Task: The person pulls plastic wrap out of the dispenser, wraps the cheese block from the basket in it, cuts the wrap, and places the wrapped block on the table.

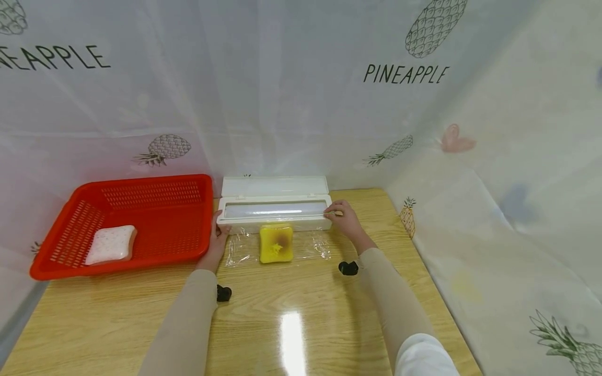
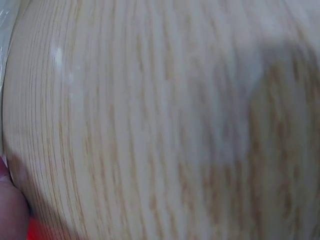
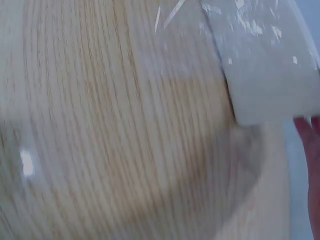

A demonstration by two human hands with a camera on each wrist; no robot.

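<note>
A white cling film dispenser (image 1: 275, 225) lies at the back of the table, its lid (image 1: 275, 185) raised and the roll (image 1: 277, 210) visible inside. My left hand (image 1: 217, 243) grips its left end, thumb at the front. At the right end, my right hand (image 1: 345, 218) has curled fingers on the frame's edge; in the right wrist view, fingers (image 3: 311, 145) show behind the dispenser's end (image 3: 265, 95). Clear cling film (image 1: 312, 246) spreads from the dispenser's front over the table. On that film sits a yellow toast-shaped toy (image 1: 275, 251) with a brown patch.
To the left, a red plastic basket (image 1: 160, 235) holds a pale toast-shaped toy (image 1: 111, 244). Its right rim is close to my left wrist. A pineapple-print curtain (image 1: 282, 104) hangs behind the wooden table (image 1: 263, 303) and along its right side.
</note>
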